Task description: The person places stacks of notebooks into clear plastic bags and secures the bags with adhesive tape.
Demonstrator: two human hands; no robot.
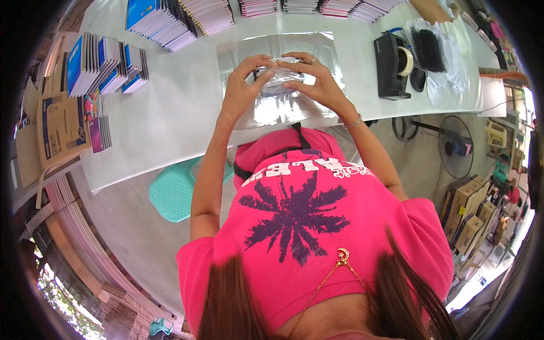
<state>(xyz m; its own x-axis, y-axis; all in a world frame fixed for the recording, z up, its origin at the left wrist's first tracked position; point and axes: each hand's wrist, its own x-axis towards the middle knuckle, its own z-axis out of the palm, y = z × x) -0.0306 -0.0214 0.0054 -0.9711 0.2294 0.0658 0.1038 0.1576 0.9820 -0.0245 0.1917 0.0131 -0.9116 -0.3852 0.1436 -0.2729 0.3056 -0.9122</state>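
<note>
Near the middle of the white table [170, 136], both my hands hold a small bundle of clear, shiny plastic film [279, 85] from its two sides. My left hand [247, 82] grips its left end, fingers over the far edge and thumb on the near side. My right hand [316, 84] does the same at the right end, with a ring and a bracelet on that arm. Something dark shows through the film at the left, but I cannot make out what it is. Beneath the bundle lies a wide sheet of glossy film [321, 48].
Stacked spiral notebooks [161, 25] line the far edge, with more blue notebooks [85, 65] at left. To the right stand a black tape dispenser [391, 71] and a black brush [429, 50]. A cardboard box [62, 127], green stool [173, 192] and fan [455, 146] surround the table.
</note>
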